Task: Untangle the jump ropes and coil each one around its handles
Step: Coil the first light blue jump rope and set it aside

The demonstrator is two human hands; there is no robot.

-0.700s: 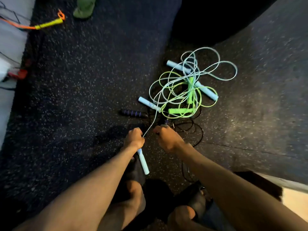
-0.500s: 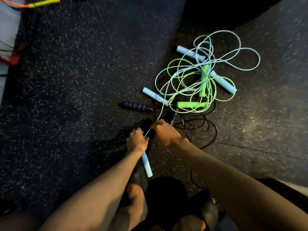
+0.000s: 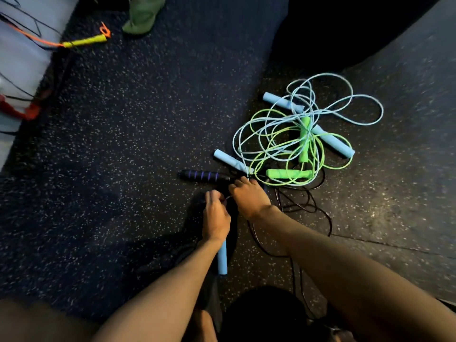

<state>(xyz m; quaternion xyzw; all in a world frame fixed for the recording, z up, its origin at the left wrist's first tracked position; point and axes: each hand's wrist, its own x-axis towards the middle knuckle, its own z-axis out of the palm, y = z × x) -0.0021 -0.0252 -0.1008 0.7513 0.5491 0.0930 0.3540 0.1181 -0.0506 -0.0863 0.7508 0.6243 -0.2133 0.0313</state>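
A tangle of jump ropes lies on the dark speckled floor: light blue cord (image 3: 345, 99) and neon green cord (image 3: 335, 166) looped through each other. Three light blue handles rest in the pile, one at its left edge (image 3: 229, 160). Two green handles (image 3: 288, 174) lie there too. A black handle with purple rings (image 3: 204, 176) lies left of the pile, its black cord (image 3: 308, 206) trailing toward me. My left hand (image 3: 216, 219) grips a light blue handle (image 3: 222, 259) that points back at me. My right hand (image 3: 249, 196) is closed around the blue cord at the pile's near edge.
At the far left a yellow handle with an orange end (image 3: 85, 41) and an orange cord lies by a pale wall. A green shoe (image 3: 143, 14) stands at the top. A red object (image 3: 22, 112) lies at the left edge. My knees fill the bottom.
Both hands have moved forward to the pile's near edge. My right hand now reaches the black handle's end, and the stretch of blue cord between my hands has shortened.
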